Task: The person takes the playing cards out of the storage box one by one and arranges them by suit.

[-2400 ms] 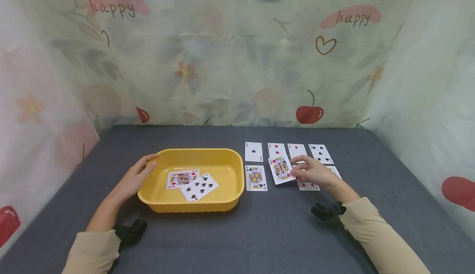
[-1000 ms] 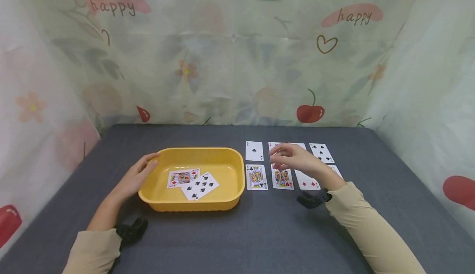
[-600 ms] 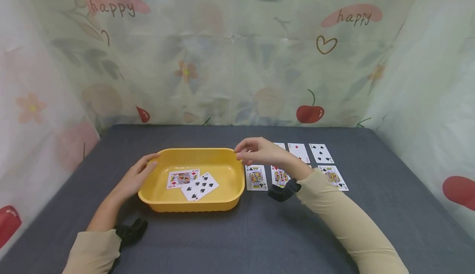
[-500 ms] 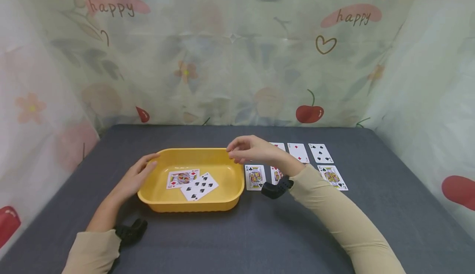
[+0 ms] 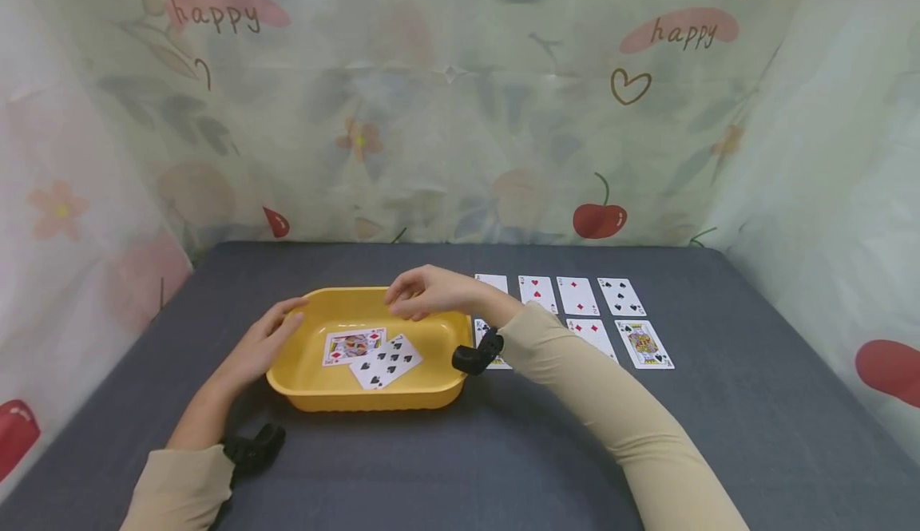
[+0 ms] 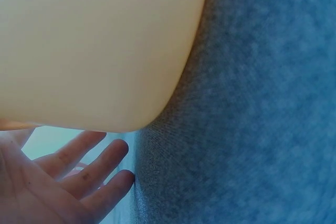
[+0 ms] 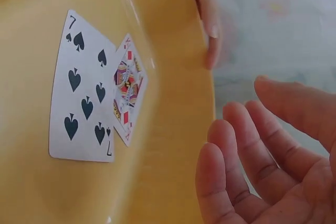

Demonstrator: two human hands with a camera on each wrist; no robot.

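A yellow tray point(image 5: 366, 398) sits on the grey table point(image 5: 446, 467). Inside lie a seven of spades point(image 5: 386, 362) and a diamond face card point(image 5: 353, 346). My right hand point(image 5: 424, 291) hovers over the tray's far rim with loosely curled fingers and holds nothing. The right wrist view shows the same empty hand point(image 7: 252, 171) above the tray point(image 7: 168, 145), beside the seven of spades point(image 7: 84, 95) and the face card point(image 7: 128, 93). My left hand point(image 5: 262, 343) rests flat against the tray's left rim. In the left wrist view, that hand point(image 6: 68, 182) lies by the tray's outer wall point(image 6: 94, 45).
Two rows of face-up cards lie right of the tray. They include a hearts card point(image 5: 537, 291), a diamonds card point(image 5: 578, 295), a four of spades point(image 5: 621, 297) and a king of spades point(image 5: 644, 345). My right forearm covers some. Printed curtains close in three sides.
My right hand set a king of hearts down in the near row, then moved left, empty, from the cards to above the tray. The left hand has stayed on the rim.
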